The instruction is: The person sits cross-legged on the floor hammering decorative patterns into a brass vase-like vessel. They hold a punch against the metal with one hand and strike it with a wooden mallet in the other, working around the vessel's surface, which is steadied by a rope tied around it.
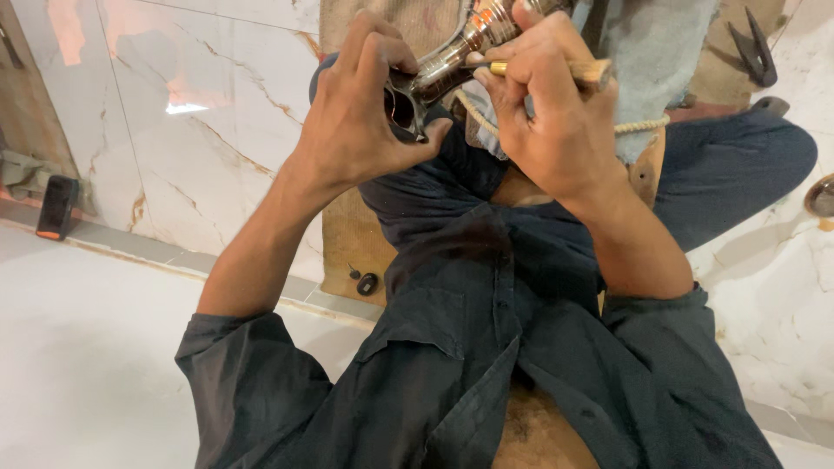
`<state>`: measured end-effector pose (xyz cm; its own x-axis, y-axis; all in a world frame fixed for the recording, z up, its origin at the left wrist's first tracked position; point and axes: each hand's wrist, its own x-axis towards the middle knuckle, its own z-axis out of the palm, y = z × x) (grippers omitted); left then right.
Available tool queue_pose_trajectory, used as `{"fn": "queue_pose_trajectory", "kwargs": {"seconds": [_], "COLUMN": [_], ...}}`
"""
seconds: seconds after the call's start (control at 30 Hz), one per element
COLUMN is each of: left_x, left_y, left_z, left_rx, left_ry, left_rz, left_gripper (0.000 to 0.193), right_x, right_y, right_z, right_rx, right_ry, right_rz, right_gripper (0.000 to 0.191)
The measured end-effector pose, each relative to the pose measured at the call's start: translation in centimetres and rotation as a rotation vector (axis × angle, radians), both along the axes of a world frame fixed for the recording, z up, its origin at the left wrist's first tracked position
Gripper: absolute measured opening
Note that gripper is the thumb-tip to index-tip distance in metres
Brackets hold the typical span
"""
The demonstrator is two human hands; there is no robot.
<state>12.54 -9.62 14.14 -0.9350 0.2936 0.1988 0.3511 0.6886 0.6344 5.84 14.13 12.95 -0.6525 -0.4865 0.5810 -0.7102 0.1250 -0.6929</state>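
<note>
My left hand [360, 113] grips the wide mouth end of a shiny copper-and-silver metal vessel [452, 61], thumb under the rim. The vessel slants up to the top right across my lap. My right hand [556, 113] holds a small tool with a wooden handle and a brass ferrule [556, 71], its tip pressed against the vessel's side. The far end of the vessel is cut off by the frame's top edge.
I sit on a marble floor [174, 130] in a dark shirt and trousers. A thick rope [638, 127] runs over a wooden block [647, 169]. Black shears [754, 48] lie at top right, a phone [57, 207] at left, a small black piece [367, 283] near a brown mat.
</note>
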Motion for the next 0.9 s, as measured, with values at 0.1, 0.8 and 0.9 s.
{"fn": "queue_pose_trajectory", "kwargs": {"seconds": [0.1, 0.8, 0.9], "left_x": [0.4, 1.2, 1.0], "left_y": [0.2, 1.7, 2.0], "left_z": [-0.2, -0.6, -0.1], "left_rx": [0.031, 0.218, 0.251], "left_ry": [-0.055, -0.223, -0.295], "left_rz": [0.043, 0.256, 0.32], "left_gripper": [0.067, 0.065, 0.065], "right_x": [0.1, 0.4, 0.4], "right_y": [0.0, 0.0, 0.0], "right_z": [-0.1, -0.3, -0.6], "right_rx": [0.042, -0.033, -0.03], "right_ry": [-0.016, -0.072, -0.053], "right_rz": [-0.034, -0.016, -0.006], "right_gripper": [0.033, 0.032, 0.031]}}
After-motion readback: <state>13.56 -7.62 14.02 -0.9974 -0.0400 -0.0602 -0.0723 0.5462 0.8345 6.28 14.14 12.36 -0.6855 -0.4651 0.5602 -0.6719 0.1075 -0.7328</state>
